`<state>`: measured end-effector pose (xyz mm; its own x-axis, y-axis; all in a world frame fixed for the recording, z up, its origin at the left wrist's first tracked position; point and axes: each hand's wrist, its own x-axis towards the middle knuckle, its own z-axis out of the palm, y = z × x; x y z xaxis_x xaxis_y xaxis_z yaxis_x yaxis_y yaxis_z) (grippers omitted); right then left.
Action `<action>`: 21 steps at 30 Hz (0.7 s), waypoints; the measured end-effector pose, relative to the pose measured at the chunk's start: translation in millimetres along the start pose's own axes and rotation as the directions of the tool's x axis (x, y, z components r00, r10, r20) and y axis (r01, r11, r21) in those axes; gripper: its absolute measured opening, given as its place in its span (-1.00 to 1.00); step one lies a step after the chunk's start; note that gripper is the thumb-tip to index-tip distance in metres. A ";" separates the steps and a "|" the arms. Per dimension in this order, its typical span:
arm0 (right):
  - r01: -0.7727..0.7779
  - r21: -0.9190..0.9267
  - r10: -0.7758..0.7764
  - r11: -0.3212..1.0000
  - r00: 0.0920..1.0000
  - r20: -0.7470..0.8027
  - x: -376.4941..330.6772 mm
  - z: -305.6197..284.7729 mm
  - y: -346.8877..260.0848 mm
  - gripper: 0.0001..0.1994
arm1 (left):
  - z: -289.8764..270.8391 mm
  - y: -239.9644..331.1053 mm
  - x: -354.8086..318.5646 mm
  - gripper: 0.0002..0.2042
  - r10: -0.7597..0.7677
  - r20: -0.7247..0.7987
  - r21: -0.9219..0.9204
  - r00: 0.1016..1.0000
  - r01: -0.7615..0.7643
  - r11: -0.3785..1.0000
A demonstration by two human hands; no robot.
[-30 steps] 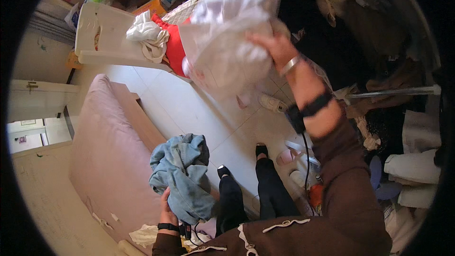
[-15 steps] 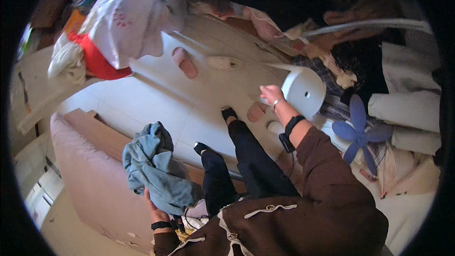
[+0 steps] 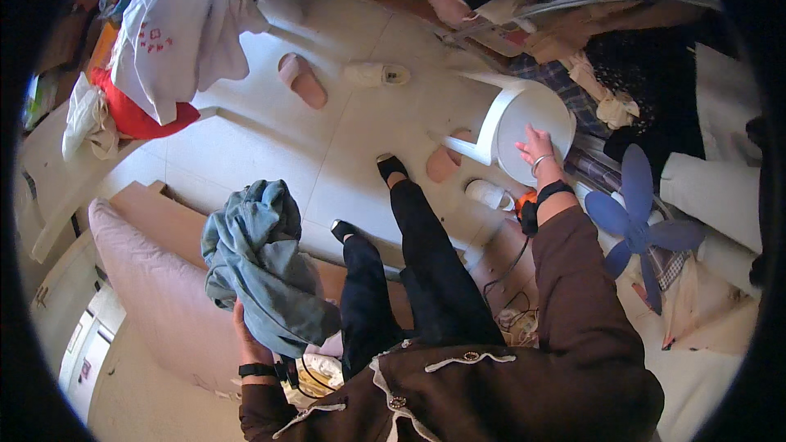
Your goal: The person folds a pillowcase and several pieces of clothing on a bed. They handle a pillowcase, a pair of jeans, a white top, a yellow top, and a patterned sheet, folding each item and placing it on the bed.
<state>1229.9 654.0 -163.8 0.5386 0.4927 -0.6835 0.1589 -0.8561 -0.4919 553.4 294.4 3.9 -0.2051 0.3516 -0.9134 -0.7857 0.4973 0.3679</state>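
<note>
A bundle of blue-grey denim clothing (image 3: pixel 266 266) hangs at lower left, soft, floppy and fairly heavy by the look of it, best gathered from beneath. The left hand (image 3: pixel 246 336) grips its underside, fingers closed into the folds. At right centre, the right hand (image 3: pixel 536 151) rests spread on a white round stool (image 3: pixel 524 119).

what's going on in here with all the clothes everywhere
A person in a brown top is sitting on a pink mattress with both legs stretched over the tiled floor. The left hand holds a bundle of blue-grey clothing up in front of them. The right hand is stretched out and rests on the seat of a white round stool. Pink slippers lie on the floor, a white garment hangs at upper left, and a blue fan blade lies among piled fabrics to the right.
</note>
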 end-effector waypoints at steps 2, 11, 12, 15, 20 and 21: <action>-0.050 0.053 0.047 0.997 0.997 0.068 -11.1 3.6 -17.3 -0.44 | 2.7 3.1 -2.0 -0.27 0.002 0.084 0.037 0.996 -0.005 0.999; 0.211 -0.207 -0.207 0.955 0.977 0.044 -47.0 55.9 -39.2 -0.54 | 3.7 28.8 -5.9 -0.43 0.011 -0.102 -0.081 0.995 -0.019 0.997; 0.275 -0.226 -0.268 0.935 0.962 0.060 -57.2 57.0 -46.5 -0.55 | -1.1 30.5 -5.0 -0.46 0.003 -0.184 -0.071 0.983 -0.016 0.997; 0.353 -0.293 -0.343 0.888 0.935 0.089 -98.4 57.4 -69.6 -0.52 | -17.6 28.5 2.0 -0.51 -0.007 -0.151 -0.247 0.989 -0.031 0.969; 0.360 -0.255 -0.273 0.897 0.908 0.319 -162.0 79.4 -96.4 -0.57 | -36.6 7.0 34.5 -0.50 -0.053 -0.045 -0.483 0.998 0.025 0.876; 0.413 -0.283 -0.313 0.866 0.888 0.338 -163.9 92.8 -101.2 -0.58 | -38.2 4.5 40.8 -0.50 -0.004 -0.013 -0.504 1.000 -0.003 0.864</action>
<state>1048.7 674.4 -52.1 0.1485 0.7581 -0.6351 0.5944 -0.5817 -0.5553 519.2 280.7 -38.4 -0.2092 0.3392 -0.9172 -0.9722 0.0291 0.2325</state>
